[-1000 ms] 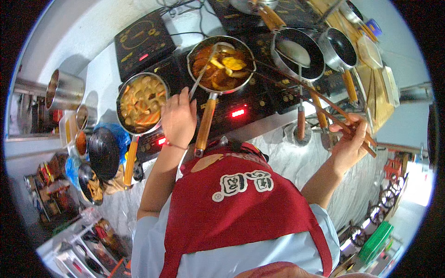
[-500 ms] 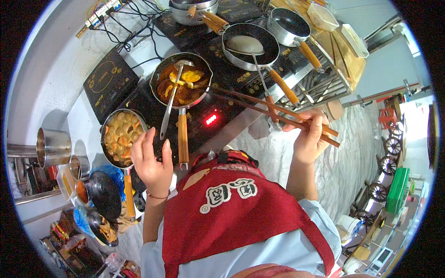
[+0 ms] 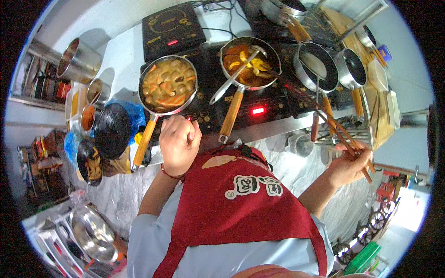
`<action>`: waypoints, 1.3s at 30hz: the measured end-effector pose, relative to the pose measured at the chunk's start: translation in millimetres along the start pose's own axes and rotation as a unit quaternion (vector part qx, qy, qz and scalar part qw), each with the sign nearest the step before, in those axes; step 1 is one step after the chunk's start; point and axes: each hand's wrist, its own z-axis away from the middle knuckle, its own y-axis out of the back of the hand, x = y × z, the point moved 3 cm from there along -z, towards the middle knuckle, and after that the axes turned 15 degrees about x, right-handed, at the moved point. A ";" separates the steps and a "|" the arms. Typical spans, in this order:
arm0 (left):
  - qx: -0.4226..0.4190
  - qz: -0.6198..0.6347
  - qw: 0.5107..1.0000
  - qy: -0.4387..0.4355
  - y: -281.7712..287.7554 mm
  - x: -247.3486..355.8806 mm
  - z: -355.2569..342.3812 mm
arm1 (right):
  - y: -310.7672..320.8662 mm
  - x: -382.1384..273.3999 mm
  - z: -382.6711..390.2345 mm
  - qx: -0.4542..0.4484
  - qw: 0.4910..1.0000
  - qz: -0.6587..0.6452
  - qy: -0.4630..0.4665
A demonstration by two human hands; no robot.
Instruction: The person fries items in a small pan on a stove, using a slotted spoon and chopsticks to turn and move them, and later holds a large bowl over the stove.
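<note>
My left hand [image 3: 180,143] is held with its fingers curled, just below a pan [image 3: 146,140] of mushrooms and carrot slices in yellowish sauce. It hovers at the front control edge of a black induction cooker; whether a fingertip touches it is hidden. To the right, a second wooden-handled pan [image 3: 232,110] contains reddish-brown broth with yellow pieces. A metal ladle [image 3: 225,89] leans across its rim. My right hand [image 3: 350,166], out at the right, grips a pair of long brown chopsticks [image 3: 334,124], whose tips point toward the cookers.
A red display glows on the induction cooker [image 3: 259,110] under the broth pan. Farther right stand a dark pan [image 3: 332,81] holding a ladle and a small pot [image 3: 356,92]. At left are a steel pot [image 3: 79,60] and a black round pan [image 3: 112,129].
The view has swung left, so the pans appear farther right. My left hand has gone from spread fingers to curled ones. The chopsticks remain in my right hand.
</note>
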 end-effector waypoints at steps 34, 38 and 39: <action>0.012 0.232 0.710 0.665 -2.3 -26.7 410.4 | -96.4 28.2 6.2 -0.256 0.950 -0.114 0.139; -0.041 0.092 0.723 0.683 -0.9 -26.7 442.6 | -95.5 33.6 1.7 -0.267 0.945 -0.136 0.131; -0.109 0.000 0.742 0.661 14.7 -16.4 415.5 | -95.7 36.4 0.5 -0.261 0.946 -0.140 0.134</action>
